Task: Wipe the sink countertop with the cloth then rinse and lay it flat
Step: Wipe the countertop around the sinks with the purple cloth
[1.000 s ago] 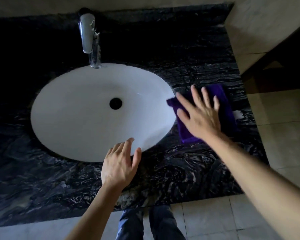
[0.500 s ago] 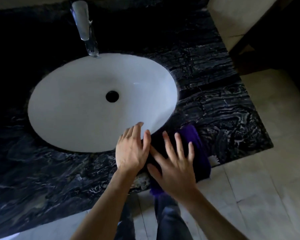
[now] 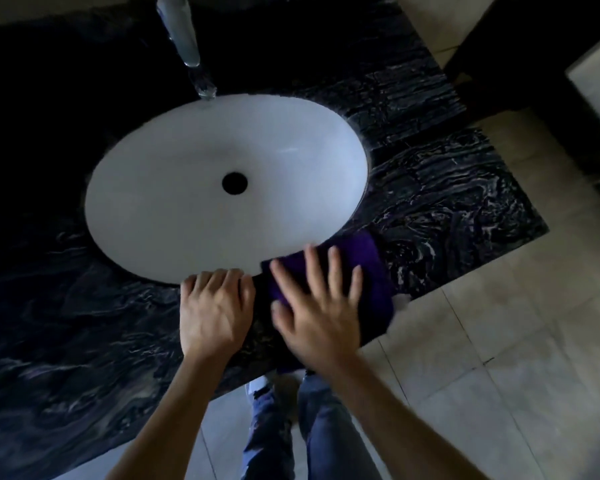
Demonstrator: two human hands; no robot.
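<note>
Cloth (image 3: 369,256) by the sink (image 3: 153,202), at its front-right rim, looks soft and light, best pinched by an edge. The right hand (image 3: 321,318) presses it, fingers spread; the left hand (image 3: 212,306) curls its fingers over the rim.

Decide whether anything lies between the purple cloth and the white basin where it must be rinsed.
Nothing visible does. The cloth, under the right hand, reaches the basin's near rim. The left hand rests beside it at the countertop edge, not across the way.

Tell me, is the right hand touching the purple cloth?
Touching. The head view shows the right hand spread flat on the purple cloth, its straight fingers lying directly on the fabric with no gap.
</note>
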